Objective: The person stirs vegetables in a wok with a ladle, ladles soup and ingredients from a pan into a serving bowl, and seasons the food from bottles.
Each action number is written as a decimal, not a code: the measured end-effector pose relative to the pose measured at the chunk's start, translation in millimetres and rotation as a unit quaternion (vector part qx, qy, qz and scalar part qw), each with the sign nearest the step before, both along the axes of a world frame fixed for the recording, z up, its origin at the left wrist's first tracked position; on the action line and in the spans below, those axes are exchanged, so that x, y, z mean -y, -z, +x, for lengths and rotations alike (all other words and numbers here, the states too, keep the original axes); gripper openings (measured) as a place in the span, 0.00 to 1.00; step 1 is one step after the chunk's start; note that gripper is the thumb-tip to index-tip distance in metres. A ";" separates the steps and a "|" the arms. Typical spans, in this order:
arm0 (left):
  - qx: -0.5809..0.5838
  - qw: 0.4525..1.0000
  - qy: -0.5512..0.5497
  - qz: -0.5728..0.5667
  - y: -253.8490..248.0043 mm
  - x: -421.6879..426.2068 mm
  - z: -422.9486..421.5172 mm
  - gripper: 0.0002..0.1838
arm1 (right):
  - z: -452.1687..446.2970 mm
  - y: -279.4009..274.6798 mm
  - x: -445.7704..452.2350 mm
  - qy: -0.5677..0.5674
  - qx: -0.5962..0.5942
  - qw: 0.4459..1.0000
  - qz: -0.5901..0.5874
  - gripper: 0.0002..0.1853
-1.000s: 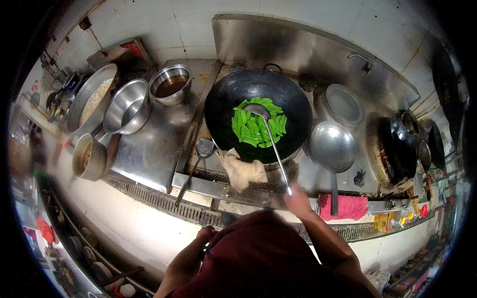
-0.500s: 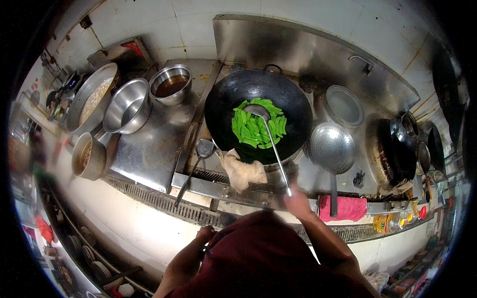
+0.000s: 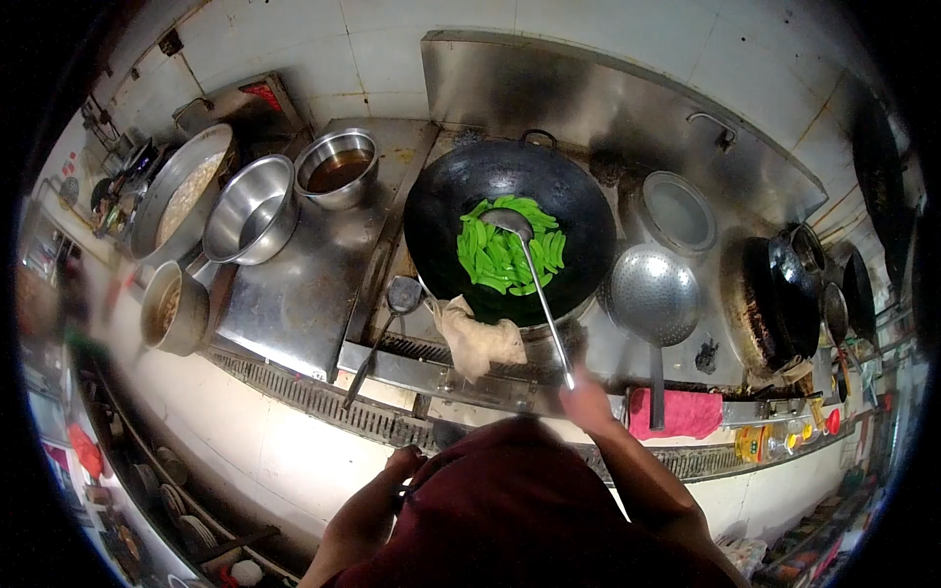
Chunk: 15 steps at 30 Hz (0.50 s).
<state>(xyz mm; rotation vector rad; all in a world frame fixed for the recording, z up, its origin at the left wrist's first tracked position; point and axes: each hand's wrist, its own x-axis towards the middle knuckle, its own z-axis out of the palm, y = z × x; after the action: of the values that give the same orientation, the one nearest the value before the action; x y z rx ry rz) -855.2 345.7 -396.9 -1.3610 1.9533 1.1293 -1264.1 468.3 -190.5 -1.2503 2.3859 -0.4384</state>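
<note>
My right hand (image 3: 588, 402) is closed around the end of a long-handled ladle (image 3: 551, 325). The ladle's bowl rests on bright green pea pods (image 3: 495, 257), flat and heaped in the middle of a large black wok (image 3: 441, 196). Close to my maroon shirt, my left hand (image 3: 404, 465) is curled, and the shirt partly hides it; whatever it may hold is out of sight. A beige cloth (image 3: 478, 338) drapes over the wok's near rim.
Left of the wok stand a steel bowl (image 3: 253, 211), a pot of brown liquid (image 3: 338, 176) and a small saucepan (image 3: 176, 309). A spatula (image 3: 400, 296) leans across the stove edge. To the right are a perforated strainer (image 3: 655, 294), a pink cloth (image 3: 676, 412) and black woks (image 3: 784, 294).
Almost nothing differs. The ladle, the pods and both hands keep their places, apart from a very slight shift of the view.
</note>
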 end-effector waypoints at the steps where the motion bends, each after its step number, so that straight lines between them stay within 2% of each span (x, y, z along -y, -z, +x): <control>1: 0.005 1.000 -0.004 0.001 -1.9 0.1 -1.4 0.24 | 0.1 -0.8 -0.2 -0.004 -0.003 1.000 -0.005 0.24; 4: 0.022 1.000 -0.002 -0.002 -7.6 0.0 -5.1 0.25 | -0.7 1.7 -0.5 -0.004 -0.003 1.000 -0.007 0.24; 5: 0.021 1.000 -0.002 -0.002 6.2 -0.3 0.4 0.25 | -1.4 3.9 -0.7 -0.001 0.000 1.000 -0.005 0.24; 6: -0.004 1.000 0.010 -0.007 19.8 -0.1 6.1 0.25 | -2.1 6.0 -1.5 -0.001 0.000 1.000 -0.005 0.24; 8: -0.029 0.999 0.022 -0.013 13.3 0.8 3.3 0.25 | -3.3 10.6 -2.8 -0.009 -0.008 1.000 -0.002 0.23; 10: 0.015 1.000 -0.009 0.000 9.4 0.5 -0.5 0.25 | -4.5 13.5 -2.3 -0.008 -0.005 1.000 -0.007 0.22; 15: 0.024 1.000 -0.019 0.004 18.1 0.4 0.4 0.26 | -3.7 10.2 -1.6 -0.001 0.000 1.000 0.000 0.22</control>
<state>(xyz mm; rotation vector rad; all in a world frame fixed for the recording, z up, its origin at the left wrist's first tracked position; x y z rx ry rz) -854.8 345.3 -415.0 -1.4122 1.8945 1.1110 -1267.9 470.0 -200.7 -1.2521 2.3843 -0.4395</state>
